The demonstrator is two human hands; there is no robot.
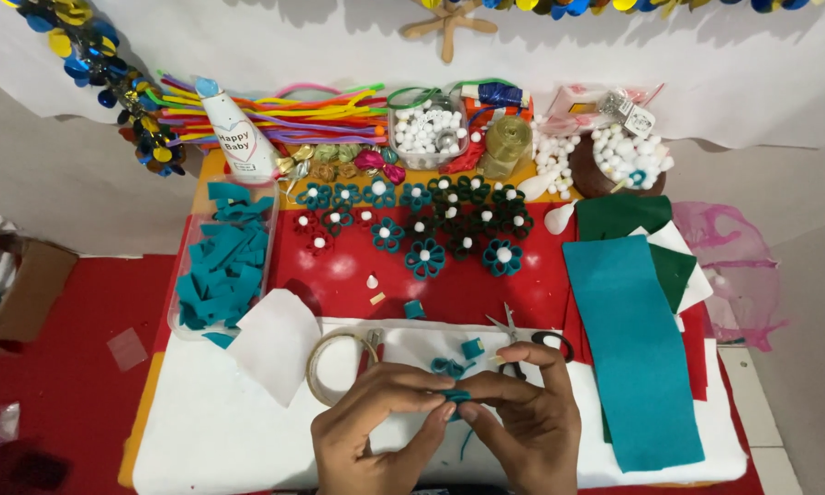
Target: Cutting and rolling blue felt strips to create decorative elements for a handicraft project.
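A small folded piece of teal felt [455,397] sits low in the middle of the white sheet [210,431], pinched between both hands. The left hand [376,431] has its fingertips drawn narrow onto the felt's left side, thumb below. The right hand [527,417] closes thumb and forefinger tightly on the other side, its remaining fingers curled over. Just above lie loose teal felt curls [458,359], scissors [522,344] and a roll of clear tape [334,367]. Farther back, finished felt flowers [426,229] with white centres cover the red cloth, a tray of teal strips [221,261] at the left, a long teal felt sheet [637,348] at the right
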